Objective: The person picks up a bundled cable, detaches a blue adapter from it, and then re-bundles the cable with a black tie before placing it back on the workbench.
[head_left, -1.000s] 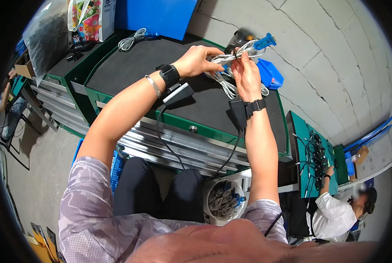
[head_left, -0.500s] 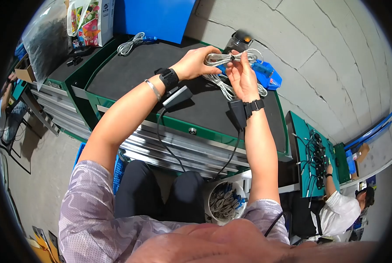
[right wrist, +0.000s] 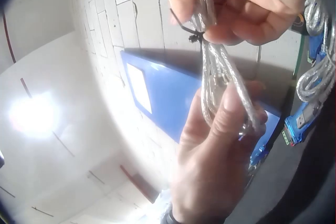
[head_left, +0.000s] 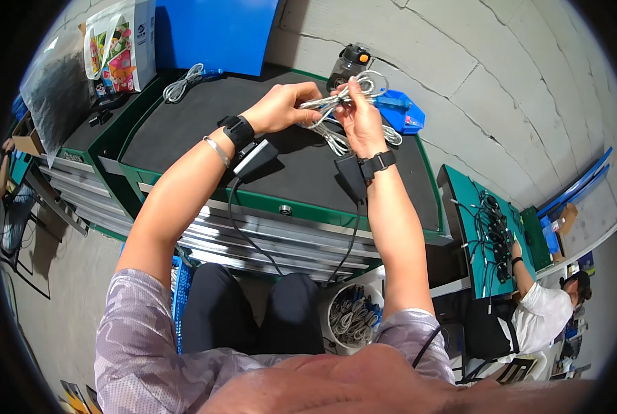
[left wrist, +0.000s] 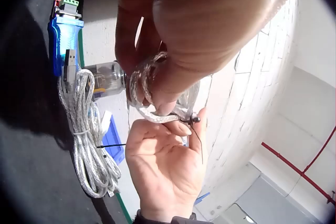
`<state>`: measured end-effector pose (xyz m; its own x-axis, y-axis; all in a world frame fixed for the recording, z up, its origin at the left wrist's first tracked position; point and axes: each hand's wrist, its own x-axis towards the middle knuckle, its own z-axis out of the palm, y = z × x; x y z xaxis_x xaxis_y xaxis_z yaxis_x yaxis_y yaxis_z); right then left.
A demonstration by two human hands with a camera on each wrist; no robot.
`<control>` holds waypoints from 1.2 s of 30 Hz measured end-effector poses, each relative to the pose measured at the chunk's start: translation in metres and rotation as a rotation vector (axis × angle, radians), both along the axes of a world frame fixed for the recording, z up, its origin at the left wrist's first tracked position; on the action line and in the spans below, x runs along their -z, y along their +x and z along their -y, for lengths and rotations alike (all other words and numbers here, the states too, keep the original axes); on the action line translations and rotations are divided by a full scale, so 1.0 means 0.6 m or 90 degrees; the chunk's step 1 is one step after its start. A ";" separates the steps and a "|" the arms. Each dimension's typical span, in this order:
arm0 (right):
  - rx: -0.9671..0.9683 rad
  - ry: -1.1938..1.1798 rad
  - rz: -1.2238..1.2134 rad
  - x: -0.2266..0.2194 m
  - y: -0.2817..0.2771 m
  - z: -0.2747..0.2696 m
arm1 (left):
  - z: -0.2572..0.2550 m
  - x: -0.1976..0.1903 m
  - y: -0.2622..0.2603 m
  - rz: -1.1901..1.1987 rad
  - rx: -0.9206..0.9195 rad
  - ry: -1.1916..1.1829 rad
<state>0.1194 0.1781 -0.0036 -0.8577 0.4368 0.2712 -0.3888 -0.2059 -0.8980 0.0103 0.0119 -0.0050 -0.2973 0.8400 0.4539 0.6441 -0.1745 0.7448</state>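
Observation:
Between both hands is a coiled silver cable bundle [head_left: 329, 103] bound by a black tie [right wrist: 195, 37]. My left hand [head_left: 281, 107] pinches the loops at one end, thumb against fingers, as the left wrist view shows. My right hand [head_left: 361, 125] grips the bundle beside the tie, palm turned up. A thin loose tail of the tie sticks out. Under the hands, another silver cable bundle [left wrist: 86, 150] lies on the dark mat, with a blue connector [left wrist: 65, 45] that has a green terminal block.
A dark bottle [head_left: 350, 67] and a blue bin [head_left: 410, 117] stand behind the hands. Another cable coil [head_left: 183, 84] lies at the back left. A white bucket [head_left: 327, 310] of cables is below the cabinet. Someone in a white shirt [head_left: 543, 314] handles black cables at the right.
The head view has shifted, so the cabinet and hands appear further left. The held bundle has turned, and its blue connector, raised at first, has dropped behind my right hand.

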 end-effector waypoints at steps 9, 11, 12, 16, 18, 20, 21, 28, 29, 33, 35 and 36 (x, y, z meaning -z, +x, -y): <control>-0.088 -0.028 -0.036 -0.002 -0.001 -0.002 | -0.005 0.016 -0.018 0.107 0.069 -0.045; -0.130 -0.034 -0.060 -0.001 -0.003 -0.010 | 0.002 0.009 -0.010 0.165 0.095 -0.045; -0.109 -0.030 -0.060 0.001 -0.005 -0.009 | 0.003 0.007 -0.006 0.175 0.095 -0.044; 0.001 0.011 -0.063 0.006 -0.007 -0.021 | -0.006 0.012 -0.031 0.124 0.050 0.015; 0.096 0.026 -0.099 0.001 -0.006 -0.027 | -0.003 0.014 -0.037 0.171 -0.043 0.094; 0.236 0.156 -0.065 0.004 -0.012 -0.058 | 0.001 0.011 -0.055 0.242 -0.118 0.149; 0.322 0.226 -0.065 0.001 -0.009 -0.054 | 0.003 0.010 -0.065 0.245 -0.124 0.157; 0.425 0.839 0.247 0.021 -0.009 -0.048 | 0.000 0.038 -0.124 0.184 -0.321 0.132; 0.445 0.861 0.285 0.027 -0.017 -0.060 | 0.000 0.042 -0.132 0.140 -0.360 0.123; 0.375 0.844 0.245 0.034 -0.015 -0.065 | 0.005 0.059 -0.185 0.162 -0.572 0.189; 0.347 0.849 0.253 0.029 -0.010 -0.046 | 0.027 0.054 -0.191 0.155 -0.629 0.181; 0.345 0.878 0.244 0.034 -0.012 -0.048 | 0.030 0.058 -0.195 0.136 -0.712 0.185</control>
<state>0.1124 0.2067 -0.0239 -0.7935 0.3118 0.5226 0.1528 0.9334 -0.3248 -0.1070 -0.0058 -0.0401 -0.8975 -0.0632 0.4366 0.4129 0.2276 0.8819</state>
